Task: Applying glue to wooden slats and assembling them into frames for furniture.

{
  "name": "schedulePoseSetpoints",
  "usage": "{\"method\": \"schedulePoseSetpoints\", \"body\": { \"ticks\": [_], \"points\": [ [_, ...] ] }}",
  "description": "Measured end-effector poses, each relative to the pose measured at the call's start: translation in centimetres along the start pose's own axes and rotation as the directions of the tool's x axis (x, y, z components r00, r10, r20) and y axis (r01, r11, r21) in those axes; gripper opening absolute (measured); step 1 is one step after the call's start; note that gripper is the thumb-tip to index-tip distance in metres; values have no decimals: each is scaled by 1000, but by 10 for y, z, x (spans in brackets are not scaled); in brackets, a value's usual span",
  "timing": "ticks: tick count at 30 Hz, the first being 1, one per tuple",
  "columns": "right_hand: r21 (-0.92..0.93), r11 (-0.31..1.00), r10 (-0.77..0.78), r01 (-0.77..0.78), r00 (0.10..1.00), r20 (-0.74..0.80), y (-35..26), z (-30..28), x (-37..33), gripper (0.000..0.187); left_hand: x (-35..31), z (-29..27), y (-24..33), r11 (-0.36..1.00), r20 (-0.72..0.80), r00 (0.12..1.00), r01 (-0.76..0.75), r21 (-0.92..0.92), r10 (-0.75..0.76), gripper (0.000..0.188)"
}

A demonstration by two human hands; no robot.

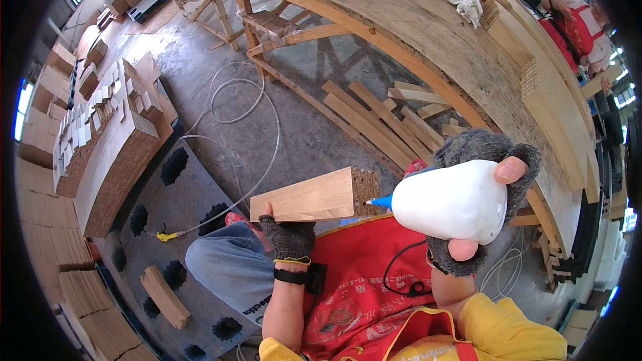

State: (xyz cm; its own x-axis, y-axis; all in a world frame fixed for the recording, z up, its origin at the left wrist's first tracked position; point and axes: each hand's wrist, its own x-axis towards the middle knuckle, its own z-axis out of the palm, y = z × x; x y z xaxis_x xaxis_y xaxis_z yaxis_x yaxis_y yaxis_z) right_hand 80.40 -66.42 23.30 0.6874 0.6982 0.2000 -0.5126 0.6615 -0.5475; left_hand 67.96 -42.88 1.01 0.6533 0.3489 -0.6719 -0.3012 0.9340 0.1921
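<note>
My left hand (287, 234), in a dark fingerless glove, grips a rectangular wooden block (311, 197) from below and holds it level over my lap. The block's right end face is dotted with small holes. My right hand (485, 200), in a grey knitted glove, is closed around a white squeeze bottle (451, 202). The bottle's blue nozzle (380, 202) points left and touches or nearly touches the holed end of the block. A red apron (361, 281) covers my lap.
A long curved wooden workbench (401, 20) arcs across the top and right, with loose planks (374, 120) on the floor beneath. Stacks of wooden blocks (100, 154) stand at left. A white hose (241, 100) loops over the concrete floor. Another person in red (575, 23) works at far right.
</note>
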Motion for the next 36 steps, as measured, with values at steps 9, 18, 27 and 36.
{"method": "schedulePoseSetpoints", "body": {
  "ticks": [9,18,27,36],
  "points": [
    [248,958,122,-141,988,91,-7,-15,-5,68,-5,7,-2,999,-31,999,-18,29,19,64],
    [184,514,838,-838,536,102,-43,3,19,75,-2,0,-3,1000,-5,1000,-7,29,7,64],
    [-240,967,-55,90,987,149,-2,-26,-10,68,-2,2,-1,998,-13,999,-46,41,47,65],
    [-700,712,-240,50,955,-176,-9,10,-9,72,-7,2,1,1000,-3,1000,-15,13,15,66]
  ]
}}
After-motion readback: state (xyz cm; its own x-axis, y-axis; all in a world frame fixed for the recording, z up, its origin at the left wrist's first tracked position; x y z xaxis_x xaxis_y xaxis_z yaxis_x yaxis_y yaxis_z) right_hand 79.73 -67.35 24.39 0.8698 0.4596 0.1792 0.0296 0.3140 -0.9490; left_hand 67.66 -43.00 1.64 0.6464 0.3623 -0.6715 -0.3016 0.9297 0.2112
